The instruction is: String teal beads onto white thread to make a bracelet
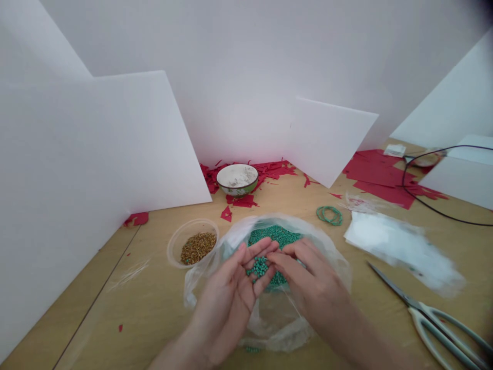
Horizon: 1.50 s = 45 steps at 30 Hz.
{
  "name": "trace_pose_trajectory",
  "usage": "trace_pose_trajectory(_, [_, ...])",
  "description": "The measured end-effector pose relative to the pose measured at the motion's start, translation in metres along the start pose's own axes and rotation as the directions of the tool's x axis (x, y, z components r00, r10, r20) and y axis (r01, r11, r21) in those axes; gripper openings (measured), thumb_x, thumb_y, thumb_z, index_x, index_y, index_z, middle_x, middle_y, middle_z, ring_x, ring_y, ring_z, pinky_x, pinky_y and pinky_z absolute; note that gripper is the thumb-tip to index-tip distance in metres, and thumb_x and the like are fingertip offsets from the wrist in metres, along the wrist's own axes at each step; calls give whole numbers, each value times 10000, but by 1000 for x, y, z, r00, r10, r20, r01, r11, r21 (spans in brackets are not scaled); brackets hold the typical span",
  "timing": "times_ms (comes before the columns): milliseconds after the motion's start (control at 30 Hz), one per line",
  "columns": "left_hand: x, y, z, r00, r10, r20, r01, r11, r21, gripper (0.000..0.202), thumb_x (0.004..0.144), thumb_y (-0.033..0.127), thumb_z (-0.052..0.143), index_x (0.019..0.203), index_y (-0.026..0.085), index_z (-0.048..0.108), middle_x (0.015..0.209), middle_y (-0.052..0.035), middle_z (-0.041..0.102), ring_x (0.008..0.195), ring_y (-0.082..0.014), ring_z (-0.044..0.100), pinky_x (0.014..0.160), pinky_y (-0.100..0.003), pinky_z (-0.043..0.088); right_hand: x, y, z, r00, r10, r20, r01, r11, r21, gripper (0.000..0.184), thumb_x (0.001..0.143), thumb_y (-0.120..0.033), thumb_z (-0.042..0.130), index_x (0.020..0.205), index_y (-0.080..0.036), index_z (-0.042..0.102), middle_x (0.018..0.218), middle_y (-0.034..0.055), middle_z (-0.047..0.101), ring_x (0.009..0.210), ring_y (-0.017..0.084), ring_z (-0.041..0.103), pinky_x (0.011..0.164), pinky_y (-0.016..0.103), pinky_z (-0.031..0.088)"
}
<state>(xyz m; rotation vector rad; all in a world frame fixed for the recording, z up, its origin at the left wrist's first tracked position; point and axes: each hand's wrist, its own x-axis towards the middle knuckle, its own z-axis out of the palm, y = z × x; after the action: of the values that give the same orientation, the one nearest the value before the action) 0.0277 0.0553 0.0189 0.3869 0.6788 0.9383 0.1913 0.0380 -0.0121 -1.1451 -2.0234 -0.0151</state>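
My left hand (233,295) is turned palm up and cupped, with a small heap of green beads (259,267) lying in it. The thumb and fingers of my right hand (308,272) pinch a thin, pale thread (295,303) right at those beads; its end is too fine to make out. Below both hands spreads a clear plastic bag (335,257), rolled open around a large pile of green beads (279,235). Some strung green beads (253,349) show at the bag's near edge.
Left of the bag stands a clear tub (173,252) of golden-brown beads. Behind are a bowl (238,189) and red paper scraps (269,169). On the right lie green bead loops (330,216), white plastic packets (400,249), scissors (419,311) and a black cable (419,203).
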Motion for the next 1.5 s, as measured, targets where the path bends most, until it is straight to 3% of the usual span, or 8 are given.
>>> trace_pose_trajectory(267, [0,-4,0,1000,-19,-18,18,1000,-21,299,955,282,510,1152,127,675,1303,-131,607,1281,-260,505,1054,-377,468,-3,2,5,999,-4,38,3,1000,12,350,912,-46,500,1235,-150,586,1028,112,611,960,232,548,834,403,507])
trace_pose_trajectory(367, [0,-2,0,999,-5,-41,4,1000,-29,297,941,275,541,1188,155,655,1299,-123,608,1289,-255,499,1049,-385,473,0,3,5,1000,15,0,-15,999,51,325,920,-48,484,1204,-147,607,964,103,616,908,214,566,783,366,521])
trace_pose_trajectory(500, [1,-1,-1,999,38,-29,-38,999,-17,229,937,242,548,1078,131,690,1303,-130,601,1282,-254,500,1042,-386,477,5,1,3,997,44,-66,-37,994,107,282,928,-92,509,1171,-163,633,924,82,641,867,194,594,748,326,533])
trace_pose_trajectory(700, [2,-12,-3,997,79,27,-82,990,116,143,878,150,630,996,123,707,1121,-92,677,1034,-167,637,951,-282,520,6,-7,-2,992,59,-115,-40,986,164,262,901,-85,560,1130,-195,623,963,44,679,869,169,612,795,312,528])
trace_pose_trajectory(867, [6,-17,-6,997,80,3,-80,993,88,90,861,135,651,926,121,711,1009,-71,695,889,-107,652,869,-219,537,6,-7,0,988,57,-142,-30,983,183,223,891,-74,579,1083,-181,618,928,40,674,865,165,606,791,313,526])
trace_pose_trajectory(1133, [5,-16,-5,994,90,-60,-86,994,64,59,850,126,660,881,127,710,1104,-79,685,1004,-132,638,892,-226,535,6,-6,2,988,15,-155,5,992,127,165,865,-63,631,1008,-139,599,904,61,632,875,169,571,802,316,488])
trace_pose_trajectory(1500, [5,-18,-5,994,101,-51,-97,993,68,75,838,141,678,895,131,726,1121,-83,690,1058,-150,630,954,-259,515,5,-7,1,990,1,-144,7,999,53,99,870,-66,606,914,-151,582,841,73,610,829,199,556,764,374,493])
